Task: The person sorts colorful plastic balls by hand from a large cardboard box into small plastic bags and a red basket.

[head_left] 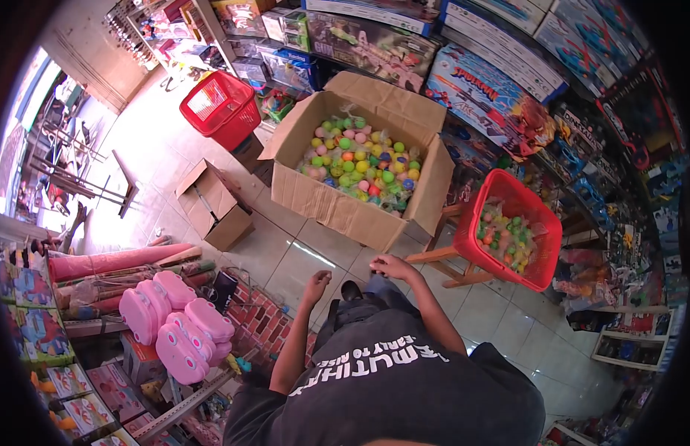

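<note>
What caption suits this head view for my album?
Toy shop: empty left hand and right hand near a box of coloured balls, red basket beside.

Our left hand [316,285] and right hand [393,266] hang empty above the tiled floor [297,260], near the cardboard box [337,204] of coloured balls [360,160] (a red basket [544,223] beside it).

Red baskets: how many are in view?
2. One basket stands on the floor at upper left; the other basket sits on a wooden stool at right, holding bagged balls. Others may be hidden.
</note>
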Tool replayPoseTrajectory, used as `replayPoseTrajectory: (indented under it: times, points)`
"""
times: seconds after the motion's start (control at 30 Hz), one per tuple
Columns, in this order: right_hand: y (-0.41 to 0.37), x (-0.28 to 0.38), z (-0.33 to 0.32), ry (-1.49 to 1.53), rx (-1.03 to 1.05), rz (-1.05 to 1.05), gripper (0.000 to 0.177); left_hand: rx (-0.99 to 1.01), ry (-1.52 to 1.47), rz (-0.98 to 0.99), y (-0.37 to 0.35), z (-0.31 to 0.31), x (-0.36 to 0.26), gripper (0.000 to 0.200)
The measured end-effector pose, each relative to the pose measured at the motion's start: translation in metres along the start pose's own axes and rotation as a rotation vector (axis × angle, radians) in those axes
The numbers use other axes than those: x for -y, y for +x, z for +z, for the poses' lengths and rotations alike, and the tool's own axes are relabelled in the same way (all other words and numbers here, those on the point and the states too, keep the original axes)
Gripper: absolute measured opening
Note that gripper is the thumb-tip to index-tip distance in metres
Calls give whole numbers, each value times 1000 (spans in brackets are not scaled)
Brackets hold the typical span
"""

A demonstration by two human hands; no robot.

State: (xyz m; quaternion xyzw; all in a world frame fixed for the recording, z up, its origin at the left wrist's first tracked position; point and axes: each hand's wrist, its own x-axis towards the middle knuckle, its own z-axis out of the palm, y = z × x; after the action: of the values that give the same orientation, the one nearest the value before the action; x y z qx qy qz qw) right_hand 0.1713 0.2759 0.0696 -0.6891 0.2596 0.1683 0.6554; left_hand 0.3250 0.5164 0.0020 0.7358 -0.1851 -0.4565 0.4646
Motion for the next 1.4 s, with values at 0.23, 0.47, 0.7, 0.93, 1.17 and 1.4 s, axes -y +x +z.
replayPoseTrajectory:
  times: [0.23, 0.47, 0.7, 0.93, 1.17, 1.4]
  points:
    - [4, 135, -32, 198, -96, -294, 22, -219, -118, 337, 23, -37, -134, 26]
    - [105, 177, -81, 155, -241, -356, 18, -284, 53, 527, 81, -83, -260, 22]
    - [214, 149, -94, -156, -205, -280, 32, -102, 570, 628, 190, -109, -284, 24]
    - [229, 174, -92, -639, -336, 47, 40, 168, 965, 212, 263, -101, -257, 42]
    - [222, 162, -94, -653, -591, 99, 34, 161, 1145, 217, 276, -91, -259, 42]
    - [212, 154, -86, -846, -761, -78, 37, 164, 1235, 397, 274, -87, -254, 39]
